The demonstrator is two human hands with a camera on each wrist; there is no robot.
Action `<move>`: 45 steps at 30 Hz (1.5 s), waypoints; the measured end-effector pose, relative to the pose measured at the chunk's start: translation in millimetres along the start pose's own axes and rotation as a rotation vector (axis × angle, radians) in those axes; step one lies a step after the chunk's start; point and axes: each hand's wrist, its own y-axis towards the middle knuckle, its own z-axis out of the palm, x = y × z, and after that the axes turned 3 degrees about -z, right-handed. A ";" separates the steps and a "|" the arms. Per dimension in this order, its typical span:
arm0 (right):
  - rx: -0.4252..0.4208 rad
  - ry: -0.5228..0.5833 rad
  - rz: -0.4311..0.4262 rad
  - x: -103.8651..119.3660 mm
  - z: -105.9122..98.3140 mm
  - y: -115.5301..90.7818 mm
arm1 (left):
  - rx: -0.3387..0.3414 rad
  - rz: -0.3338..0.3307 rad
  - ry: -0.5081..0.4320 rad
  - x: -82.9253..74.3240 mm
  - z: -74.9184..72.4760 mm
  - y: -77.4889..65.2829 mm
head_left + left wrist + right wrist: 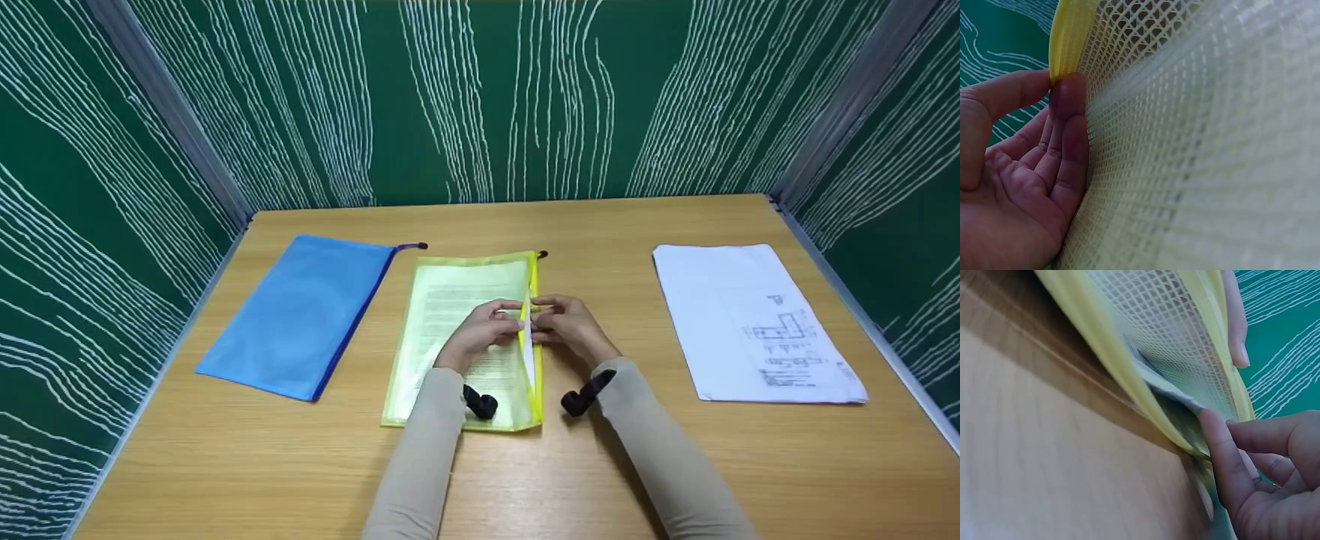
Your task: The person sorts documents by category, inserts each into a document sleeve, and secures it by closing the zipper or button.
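Green walls streaked with white lines [322, 97] surround the wooden desk [285, 465], which carries everything else. On its left lies the blue zip pouch [300, 315], flat and slanted; on its right, well apart, is the stack of white paper [724, 307] with a technical drawing on its top sheet. Between them, near the middle of the desk, rests the yellow mesh pouch [442, 360], its long right-hand side gaping, printed sheets [529, 356] showing through it and at its mouth. It should be light, limp in the mesh and somewhat slick, with the band the firmest part; the sheets would crease or catch on the weave if pushed. The best hold is probably the upper band about midway along, raised gently, with the sheets taken flat by their edge. The left hand [480, 334] pinches the upper yellow zip band [1069, 42] between thumb and fingers, lifting it clear of the lower side. The right hand [571, 328] has its fingers bent in at the mouth, a fingertip against the sheets' edge; whether it grips them or the pouch, I cannot tell. Smallest is the dark zip pull [543, 255] at the far corner.
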 end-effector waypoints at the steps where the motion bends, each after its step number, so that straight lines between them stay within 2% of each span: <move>1: -0.004 -0.001 0.001 0.0 -1.2 -0.3 | 0.002 0.004 0.005 0.5 0.1 0.5; 9: -0.006 0.006 -0.034 0.2 -13.5 0.5 | -0.003 0.008 0.056 1.4 2.8 4.2; 14: -0.035 0.002 -0.016 0.4 -21.1 2.9 | 0.005 0.005 0.100 0.0 4.7 5.7; 17: -0.062 -0.029 -0.010 1.0 -25.8 4.9 | 0.014 0.004 0.141 -1.6 6.1 6.6; 24: -0.069 -0.188 -0.042 1.7 -37.0 13.0 | 0.029 -0.019 0.236 -9.4 10.2 7.2; 27: -0.066 -0.231 -0.055 2.8 -41.3 17.0 | 0.025 0.011 0.334 -14.6 9.6 9.0; 34: -0.049 -0.335 -0.093 11.5 -45.8 29.9 | -0.059 0.076 0.644 -29.0 1.4 17.9; 38: -0.042 -0.382 -0.114 17.9 -47.2 36.4 | -0.063 0.098 0.784 -33.9 -0.1 24.6; 45: -0.049 -0.466 -0.105 25.4 -48.3 46.8 | -0.068 0.074 0.945 -33.3 -3.7 33.8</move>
